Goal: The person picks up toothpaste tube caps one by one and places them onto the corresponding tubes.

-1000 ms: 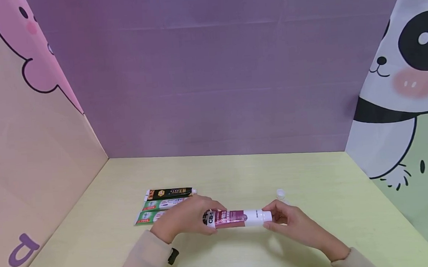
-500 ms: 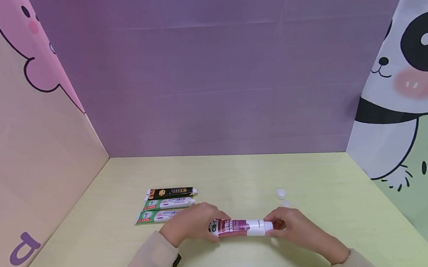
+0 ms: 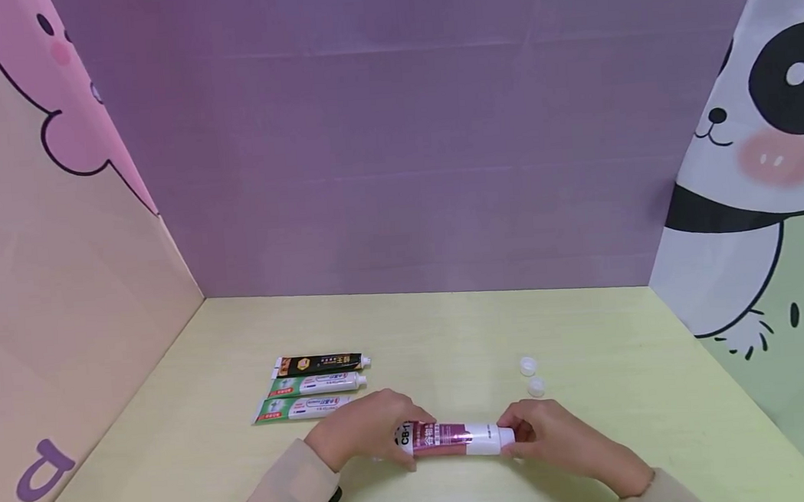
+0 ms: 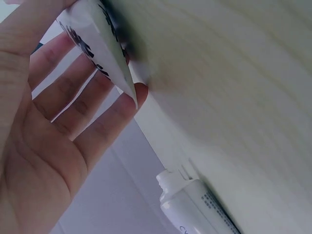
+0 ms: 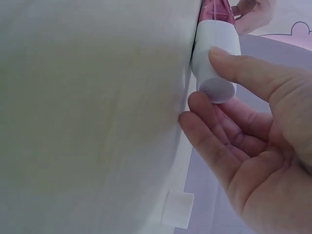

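Note:
A maroon and white toothpaste tube (image 3: 448, 440) lies level, low over the front of the table, between my two hands. My left hand (image 3: 371, 429) grips its flat tail end, which shows in the left wrist view as a pale crimped edge (image 4: 97, 41) between thumb and fingers. At the other end, my right hand (image 3: 558, 437) pinches the white cap (image 3: 506, 436). From the right wrist view, the thumb presses one side of the white end and the fingers curl under it; the cap (image 5: 217, 89) sits on the tube.
Left of centre, a black tube (image 3: 321, 364) and two green and white tubes (image 3: 316, 384) lie in a row, the nearest partly behind my left hand. Two loose white caps (image 3: 528, 365) lie beyond my right hand. Walls enclose the table (image 3: 434, 326) at the back and sides.
Both hands have brought the maroon tube down towards the table's front and slightly right. The two loose caps and the green tubes have come into fuller view.

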The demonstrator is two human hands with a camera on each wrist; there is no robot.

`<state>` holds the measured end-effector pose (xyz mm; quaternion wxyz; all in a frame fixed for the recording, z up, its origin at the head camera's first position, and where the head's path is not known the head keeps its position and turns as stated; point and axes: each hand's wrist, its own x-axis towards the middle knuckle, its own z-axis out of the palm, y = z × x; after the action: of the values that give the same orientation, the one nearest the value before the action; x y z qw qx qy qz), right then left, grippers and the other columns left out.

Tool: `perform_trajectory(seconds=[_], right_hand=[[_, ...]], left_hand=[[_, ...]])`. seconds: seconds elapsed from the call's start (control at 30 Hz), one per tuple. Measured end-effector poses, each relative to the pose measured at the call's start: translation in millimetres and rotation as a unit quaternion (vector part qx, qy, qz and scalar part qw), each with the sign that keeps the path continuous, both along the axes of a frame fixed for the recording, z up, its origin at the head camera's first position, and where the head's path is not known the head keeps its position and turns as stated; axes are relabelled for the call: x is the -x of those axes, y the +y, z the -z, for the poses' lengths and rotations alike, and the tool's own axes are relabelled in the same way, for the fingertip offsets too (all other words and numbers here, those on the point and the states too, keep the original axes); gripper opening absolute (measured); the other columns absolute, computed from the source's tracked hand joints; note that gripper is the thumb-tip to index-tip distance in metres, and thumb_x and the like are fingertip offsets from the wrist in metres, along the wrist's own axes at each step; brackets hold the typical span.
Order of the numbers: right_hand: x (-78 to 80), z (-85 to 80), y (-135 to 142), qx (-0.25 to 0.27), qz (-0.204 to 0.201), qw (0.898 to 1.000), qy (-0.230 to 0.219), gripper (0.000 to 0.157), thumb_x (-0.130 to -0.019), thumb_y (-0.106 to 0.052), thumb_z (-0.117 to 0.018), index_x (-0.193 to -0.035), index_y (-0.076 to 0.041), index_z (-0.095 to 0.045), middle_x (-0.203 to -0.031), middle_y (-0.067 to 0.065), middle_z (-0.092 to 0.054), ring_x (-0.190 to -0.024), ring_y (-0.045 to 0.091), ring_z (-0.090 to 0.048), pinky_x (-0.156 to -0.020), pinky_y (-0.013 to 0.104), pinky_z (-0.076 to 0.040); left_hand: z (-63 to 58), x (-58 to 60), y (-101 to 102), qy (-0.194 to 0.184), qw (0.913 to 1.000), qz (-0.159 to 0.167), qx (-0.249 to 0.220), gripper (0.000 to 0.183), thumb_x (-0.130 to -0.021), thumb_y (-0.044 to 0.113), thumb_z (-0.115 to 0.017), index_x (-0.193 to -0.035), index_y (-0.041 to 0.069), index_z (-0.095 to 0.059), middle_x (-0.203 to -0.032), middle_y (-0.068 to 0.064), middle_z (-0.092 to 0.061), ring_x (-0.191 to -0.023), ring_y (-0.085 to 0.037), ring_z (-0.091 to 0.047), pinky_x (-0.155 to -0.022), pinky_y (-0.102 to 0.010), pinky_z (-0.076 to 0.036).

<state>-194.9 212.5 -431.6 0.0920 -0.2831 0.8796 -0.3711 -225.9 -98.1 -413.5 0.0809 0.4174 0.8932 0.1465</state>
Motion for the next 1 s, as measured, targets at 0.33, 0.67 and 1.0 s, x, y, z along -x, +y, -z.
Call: perform_trajectory(seconds=[0.33,0.67,1.0], right_hand=[[1.8,1.1,0,-0.004,-0.01,1.0,-0.004,0.021,-0.085,-0.017,-0.081,-0.099,-0.008,-0.067,-0.088,-0.008,-0.065,-0.075,0.003,-0.06,-0.064,0.023,-0.052],[0.7,-1.3,0,-0.008,-0.01,1.0,0.017,0.031,-0.084,-0.022,-0.082,-0.105,-0.008,-0.065,-0.089,-0.01,-0.065,-0.076,0.004,-0.06,-0.066,0.024,-0.052],[-0.5,-15.0,4,-0.025,0.007,0.998,0.055,0.035,-0.086,-0.029,-0.08,-0.109,-0.006,-0.066,-0.098,-0.004,-0.065,-0.085,0.007,-0.061,-0.072,0.028,-0.054]], left_hand=[[-0.3,-1.3,0,-0.006,1.0,-0.002,0.003,0.06,-0.073,0.031,-0.09,-0.128,0.018,-0.07,-0.108,0.01,-0.067,-0.087,0.001,-0.053,-0.085,-0.021,-0.048],[-2.3,-3.3,-2,0.002,0.9998,-0.013,0.018,0.064,-0.072,0.036,-0.09,-0.13,0.021,-0.069,-0.109,0.01,-0.066,-0.088,-0.002,-0.054,-0.087,-0.023,-0.049],[-13.7,0.1,-15,-0.009,0.9992,-0.014,-0.036,0.056,-0.077,0.031,-0.088,-0.127,0.011,-0.069,-0.11,0.001,-0.067,-0.093,-0.012,-0.061,-0.084,-0.026,-0.051]])
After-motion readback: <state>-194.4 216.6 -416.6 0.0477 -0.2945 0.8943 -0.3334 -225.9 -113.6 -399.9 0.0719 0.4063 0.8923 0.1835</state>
